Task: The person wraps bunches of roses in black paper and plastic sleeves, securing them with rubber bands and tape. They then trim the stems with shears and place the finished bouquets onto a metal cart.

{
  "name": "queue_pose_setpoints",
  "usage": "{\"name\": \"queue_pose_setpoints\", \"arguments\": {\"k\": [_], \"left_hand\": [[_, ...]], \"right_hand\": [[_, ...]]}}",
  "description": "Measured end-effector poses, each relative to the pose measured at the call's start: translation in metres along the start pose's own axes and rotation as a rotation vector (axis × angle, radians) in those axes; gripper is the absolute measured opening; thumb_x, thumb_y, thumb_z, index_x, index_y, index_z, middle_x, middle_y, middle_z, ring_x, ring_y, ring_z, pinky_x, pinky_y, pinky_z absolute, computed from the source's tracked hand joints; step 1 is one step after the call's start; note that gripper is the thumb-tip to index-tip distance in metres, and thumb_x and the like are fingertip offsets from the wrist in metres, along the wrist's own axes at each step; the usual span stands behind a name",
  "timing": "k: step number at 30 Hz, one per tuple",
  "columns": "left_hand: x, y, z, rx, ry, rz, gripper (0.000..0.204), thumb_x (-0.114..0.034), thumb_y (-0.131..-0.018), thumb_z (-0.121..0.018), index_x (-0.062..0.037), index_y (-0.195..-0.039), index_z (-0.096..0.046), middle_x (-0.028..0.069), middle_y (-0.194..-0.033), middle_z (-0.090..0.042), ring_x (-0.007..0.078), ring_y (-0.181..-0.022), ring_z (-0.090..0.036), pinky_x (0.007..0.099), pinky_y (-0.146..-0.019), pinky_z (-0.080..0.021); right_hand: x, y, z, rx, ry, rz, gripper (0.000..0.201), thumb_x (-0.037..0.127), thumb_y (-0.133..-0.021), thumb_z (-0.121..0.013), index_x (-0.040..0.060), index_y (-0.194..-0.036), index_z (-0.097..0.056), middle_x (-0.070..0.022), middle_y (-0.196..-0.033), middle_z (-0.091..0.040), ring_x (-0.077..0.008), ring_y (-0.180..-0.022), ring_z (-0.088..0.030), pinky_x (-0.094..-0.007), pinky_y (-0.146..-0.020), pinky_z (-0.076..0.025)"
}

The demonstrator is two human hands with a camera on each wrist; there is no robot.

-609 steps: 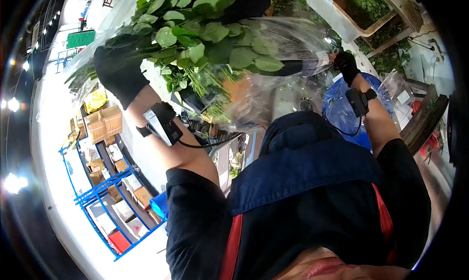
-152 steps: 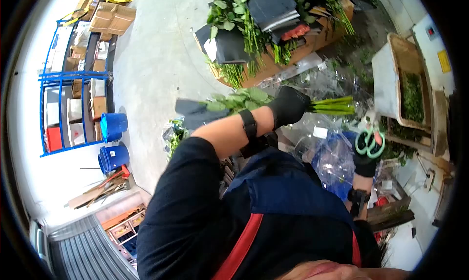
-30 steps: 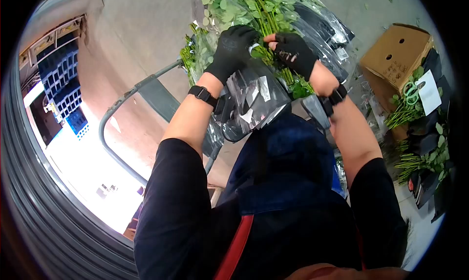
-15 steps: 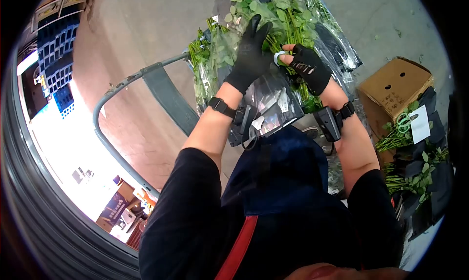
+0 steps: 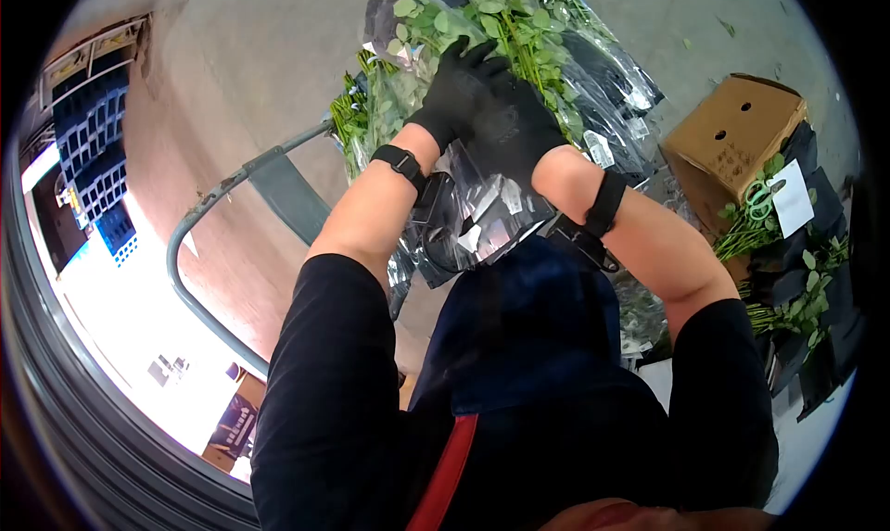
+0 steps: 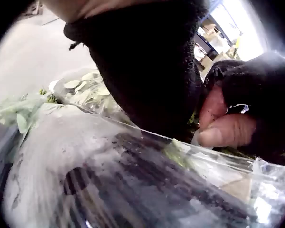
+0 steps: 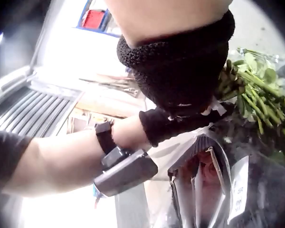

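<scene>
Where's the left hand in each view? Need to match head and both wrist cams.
Head: left hand, black glove, top centre, on the wrapped stems, touching the right hand.
Left wrist: fills the upper centre, above the clear wrap.
Right wrist: centre, below the right glove, wrist strap at left.
Shared landmark: the clear wrap around the stems.

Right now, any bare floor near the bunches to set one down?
Bare concrete floor left of the wrapped bunches, above the cart handle. A smaller patch between the bunches and the cardboard box. Crowded around both hands and right of the box.
</scene>
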State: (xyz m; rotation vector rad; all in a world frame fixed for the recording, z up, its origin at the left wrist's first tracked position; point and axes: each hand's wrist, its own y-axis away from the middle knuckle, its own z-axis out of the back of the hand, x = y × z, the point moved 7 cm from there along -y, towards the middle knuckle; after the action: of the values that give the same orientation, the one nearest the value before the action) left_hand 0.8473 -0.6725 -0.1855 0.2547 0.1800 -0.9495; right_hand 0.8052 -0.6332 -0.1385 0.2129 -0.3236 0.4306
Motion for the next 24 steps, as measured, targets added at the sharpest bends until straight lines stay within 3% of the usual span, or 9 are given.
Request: {"name": "queue_pose_setpoints", "arguments": {"k": [4,8,9,10,12,16,19,21,24], "left_hand": [[-0.017,-0.019,-0.006,0.313,0.013,-0.119,0.068,-0.043,-0.062,-0.072,-0.025,-0.124,-0.053,0.0021,-0.122,-0.056,0.0217,-0.107,-0.056,0.0377,-0.092,-0.038],[-0.023,-0.023,-0.009,0.086,0.04,-0.169,0.064,-0.015,-0.07,-0.064,-0.0217,-0.132,-0.047,0.0084,-0.123,-0.054,0.026,-0.093,-0.06,0.0393,-0.081,-0.044],[-0.021,-0.022,-0.013,0.076,0.012,-0.174,0.063,-0.014,-0.071,-0.062,-0.0226,-0.132,-0.046,0.0088,-0.126,-0.052,0.0263,-0.094,-0.06,0.0392,-0.082,-0.045],[-0.016,-0.021,-0.016,0.06,-0.018,-0.178,0.062,-0.014,-0.073,-0.06,-0.0235,-0.133,-0.045,0.0092,-0.129,-0.051,0.0266,-0.095,-0.06,0.0391,-0.082,-0.045],[-0.015,-0.025,-0.014,0.117,0.076,-0.188,0.058,-0.015,-0.077,-0.056,-0.0262,-0.133,-0.045,0.0092,-0.136,-0.046,0.0271,-0.104,-0.057,0.0419,-0.094,-0.042],[-0.064,-0.036,-0.001,-0.124,-0.036,-0.557,0.044,-0.019,-0.079,-0.054,-0.0236,-0.122,-0.055,0.0071,-0.13,-0.052,0.0256,-0.118,-0.048,0.0496,-0.105,-0.03],[-0.058,-0.042,-0.054,0.072,-0.029,-0.599,0.036,-0.02,-0.076,-0.057,-0.0202,-0.111,-0.059,0.0069,-0.119,-0.057,0.0263,-0.115,-0.05,0.0473,-0.103,-0.033],[-0.058,-0.047,-0.033,0.107,0.029,-0.572,0.029,-0.019,-0.066,-0.065,-0.0161,-0.094,-0.062,0.0042,-0.097,-0.059,0.025,-0.105,-0.054,0.0448,-0.099,-0.037],[-0.04,-0.043,-0.001,0.169,0.082,-0.535,0.041,-0.016,-0.056,-0.071,-0.0162,-0.096,-0.062,0.0032,-0.097,-0.06,0.0235,-0.103,-0.055,0.0423,-0.095,-0.039]], "right_hand": [[-0.02,0.028,0.024,0.024,-0.249,0.045,0.022,0.021,-0.072,-0.062,0.0053,-0.088,-0.061,-0.0164,-0.09,-0.057,-0.0343,-0.087,-0.054,-0.0434,-0.074,-0.042],[-0.046,0.103,0.032,-0.122,-0.66,0.081,0.011,0.01,-0.067,-0.064,0.0059,-0.076,-0.057,-0.0133,-0.076,-0.056,-0.0323,-0.07,-0.056,-0.0419,-0.061,-0.044],[-0.049,0.135,0.02,0.152,-0.973,-0.093,0.011,0.009,-0.07,-0.063,0.0048,-0.078,-0.057,-0.0128,-0.072,-0.055,-0.0312,-0.068,-0.056,-0.0396,-0.06,-0.044],[-0.041,0.177,0.006,0.133,-0.971,0.019,0.011,0.01,-0.075,-0.062,0.0039,-0.081,-0.056,-0.0117,-0.07,-0.054,-0.0296,-0.067,-0.056,-0.038,-0.06,-0.045],[-0.033,0.252,0.001,0.524,-1.256,-0.324,0.016,0.018,-0.08,-0.064,0.0038,-0.082,-0.057,-0.0129,-0.07,-0.056,-0.0289,-0.065,-0.057,-0.0369,-0.061,-0.045],[-0.041,0.355,0.006,0.491,-0.515,-0.321,0.015,0.018,-0.076,-0.064,0.0062,-0.086,-0.061,-0.0144,-0.084,-0.06,-0.0374,-0.077,-0.058,-0.0443,-0.067,-0.047],[-0.045,0.431,-0.032,0.466,-0.622,-0.712,0.019,0.017,-0.076,-0.064,0.0059,-0.092,-0.061,-0.0158,-0.089,-0.061,-0.0374,-0.081,-0.059,-0.0438,-0.07,-0.048],[-0.039,0.459,-0.044,0.505,-0.686,-0.827,0.023,0.017,-0.077,-0.064,0.0058,-0.097,-0.061,-0.0162,-0.092,-0.061,-0.0371,-0.083,-0.059,-0.0436,-0.072,-0.048],[-0.032,0.475,-0.051,0.474,-0.728,-0.873,0.026,0.016,-0.077,-0.064,0.006,-0.101,-0.06,-0.0166,-0.093,-0.061,-0.0367,-0.084,-0.059,-0.0434,-0.073,-0.048]]}}
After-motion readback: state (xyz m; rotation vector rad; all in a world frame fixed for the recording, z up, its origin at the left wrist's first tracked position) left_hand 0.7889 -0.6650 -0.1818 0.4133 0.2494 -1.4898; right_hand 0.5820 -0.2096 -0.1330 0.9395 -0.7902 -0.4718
